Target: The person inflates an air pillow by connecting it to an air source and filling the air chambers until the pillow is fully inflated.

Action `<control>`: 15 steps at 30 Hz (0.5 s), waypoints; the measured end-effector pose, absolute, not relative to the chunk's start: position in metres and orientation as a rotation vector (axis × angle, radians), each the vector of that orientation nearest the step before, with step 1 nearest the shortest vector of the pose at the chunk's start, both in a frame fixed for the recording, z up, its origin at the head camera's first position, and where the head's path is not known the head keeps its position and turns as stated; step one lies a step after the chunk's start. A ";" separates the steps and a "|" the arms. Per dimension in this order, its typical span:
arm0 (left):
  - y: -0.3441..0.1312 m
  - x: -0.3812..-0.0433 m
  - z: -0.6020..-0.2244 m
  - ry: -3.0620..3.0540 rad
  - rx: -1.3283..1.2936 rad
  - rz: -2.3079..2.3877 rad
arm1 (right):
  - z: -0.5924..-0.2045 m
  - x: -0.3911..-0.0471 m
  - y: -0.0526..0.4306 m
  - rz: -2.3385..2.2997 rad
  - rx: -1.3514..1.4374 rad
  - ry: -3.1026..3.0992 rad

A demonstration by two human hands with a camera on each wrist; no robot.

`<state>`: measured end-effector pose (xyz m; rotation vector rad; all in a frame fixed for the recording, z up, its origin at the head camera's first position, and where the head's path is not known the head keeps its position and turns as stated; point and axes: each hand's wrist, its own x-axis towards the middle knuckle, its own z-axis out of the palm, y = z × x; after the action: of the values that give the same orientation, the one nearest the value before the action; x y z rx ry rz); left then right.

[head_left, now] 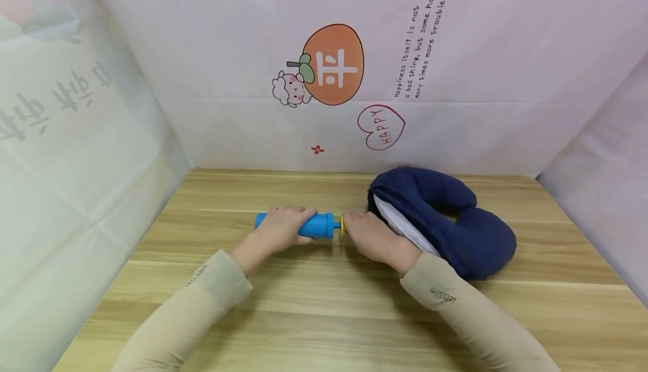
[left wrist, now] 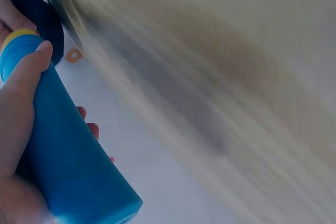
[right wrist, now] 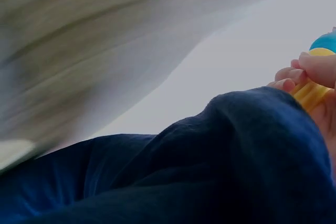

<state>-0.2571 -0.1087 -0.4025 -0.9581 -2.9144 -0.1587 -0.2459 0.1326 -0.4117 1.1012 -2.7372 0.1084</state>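
Note:
A blue hand air pump lies crosswise in front of me, its body in the grip of my left hand. In the left wrist view the thumb lies along the blue barrel, and fingertips show on its far side. My right hand grips the yellow handle at the pump's right end; most of that handle is hidden in the fingers. Between handle and barrel a short length of blue rod shows in the head view. Right beside my right hand is a navy U-shaped neck pillow with a whitish strip along its edge.
Under everything is a wood-grain table. A white printed cloth hangs behind its back edge, with more pale cloth on both sides. The pillow takes up the table's right back part.

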 end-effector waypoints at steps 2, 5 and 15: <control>-0.113 -0.260 -0.400 -2.921 -0.949 -0.182 | -0.410 -0.247 0.138 0.098 1.077 -2.721; -0.124 -0.264 -0.397 -2.918 -0.926 -0.200 | -0.409 -0.250 0.145 0.064 1.047 -2.685; -0.165 -0.266 -0.397 -2.847 -0.913 -0.236 | -0.409 -0.256 0.165 0.042 0.968 -2.749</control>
<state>-0.2656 -0.1650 -0.3967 -0.9133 -2.8467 -0.2361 -0.2562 0.1646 -0.4092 0.9678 -2.7491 0.0416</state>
